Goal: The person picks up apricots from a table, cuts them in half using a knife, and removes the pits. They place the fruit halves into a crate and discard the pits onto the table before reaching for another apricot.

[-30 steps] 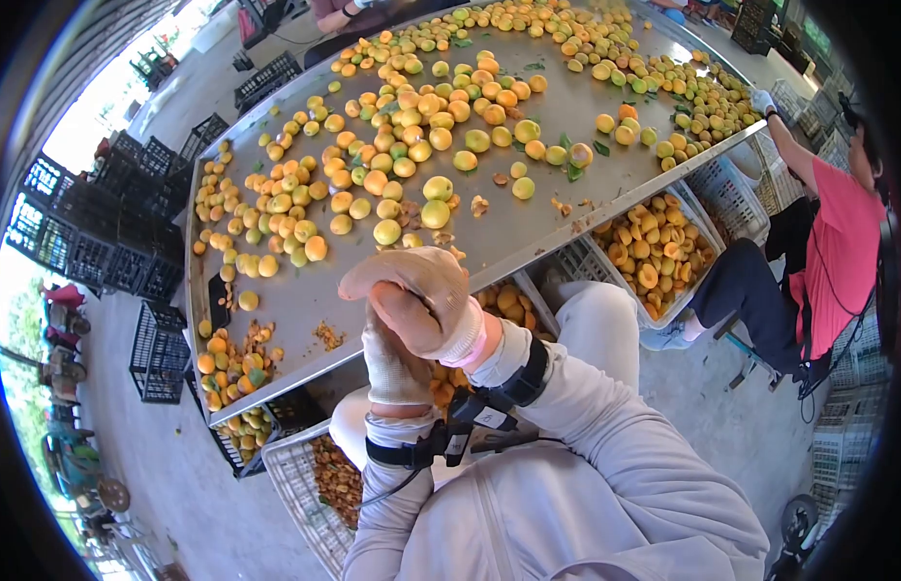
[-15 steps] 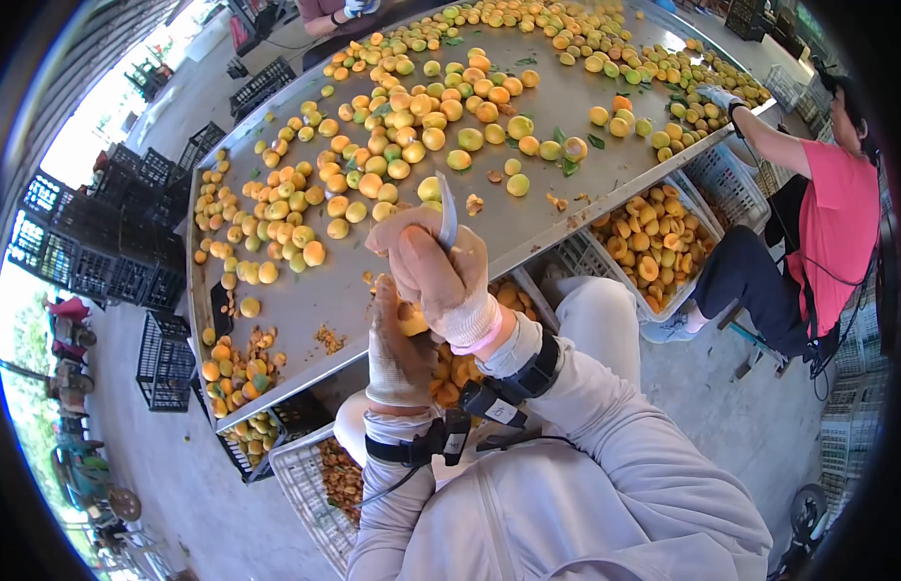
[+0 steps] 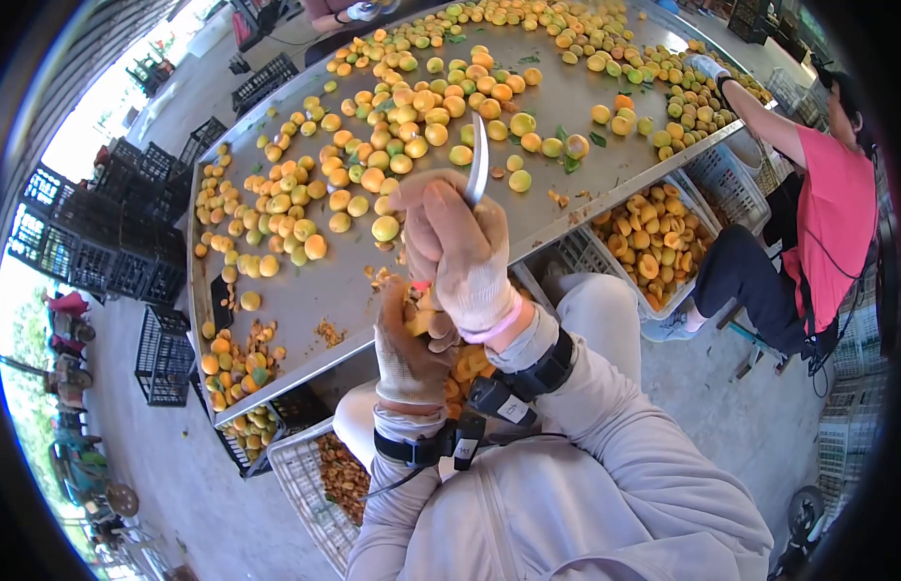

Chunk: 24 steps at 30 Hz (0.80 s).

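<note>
My right hand (image 3: 465, 252), in a light glove, is closed round a knife, whose curved blade (image 3: 480, 160) points up over the table. Just below and to the left, my left hand (image 3: 410, 353), gloved too, has its fingers wrapped round an apricot (image 3: 423, 320), partly hidden between the two hands. Whole apricots (image 3: 384, 229) lie spread over the metal table (image 3: 528, 213) beyond my hands. Under the table edge, a crate of apricots (image 3: 467, 373) shows partly beneath my hands.
A crate of halved apricots (image 3: 654, 254) stands right of my knees. At lower left is a white crate (image 3: 300, 489) of dark scraps. A co-worker in a pink shirt (image 3: 833, 218) sits at right; another person's gloved hands (image 3: 365, 10) show at the top. Black crates (image 3: 165, 358) stand left.
My right hand has moved slightly right and up, with the blade now more upright. My left hand has shifted right, its fingers more curled. The co-worker's arm at right has moved up and left.
</note>
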Motion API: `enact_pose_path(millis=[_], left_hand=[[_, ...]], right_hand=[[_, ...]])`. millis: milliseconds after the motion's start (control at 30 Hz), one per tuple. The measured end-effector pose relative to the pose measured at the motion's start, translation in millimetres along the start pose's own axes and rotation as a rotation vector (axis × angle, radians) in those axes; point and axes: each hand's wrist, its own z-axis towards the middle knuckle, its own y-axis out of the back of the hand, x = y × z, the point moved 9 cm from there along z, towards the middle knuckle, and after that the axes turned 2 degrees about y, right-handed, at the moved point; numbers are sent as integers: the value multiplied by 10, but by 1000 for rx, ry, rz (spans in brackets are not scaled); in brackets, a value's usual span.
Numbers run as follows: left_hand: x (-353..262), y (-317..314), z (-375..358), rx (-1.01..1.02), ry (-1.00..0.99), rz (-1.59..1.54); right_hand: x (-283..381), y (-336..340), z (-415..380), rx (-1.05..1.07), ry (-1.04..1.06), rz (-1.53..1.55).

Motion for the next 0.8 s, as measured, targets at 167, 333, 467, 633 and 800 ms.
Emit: enact_pose_path(millis=[167,333,467,633,800], left_hand=[[-45,-81,-25,85,-67,-106],[260,-166,75,200,248,-619],[802,-357,64,43,617,-1285],[350,-453,-30,507,600,-1532],[204,7,85,150,-154,179]], right_hand=[[-213,139,188,-46,-257,-12],[-287,162,217,-89,-273,-24],[-273,25,216,87,-177,62],[-287,-218,201,269,-381,25],[-430,-296,324,434,86,-614]])
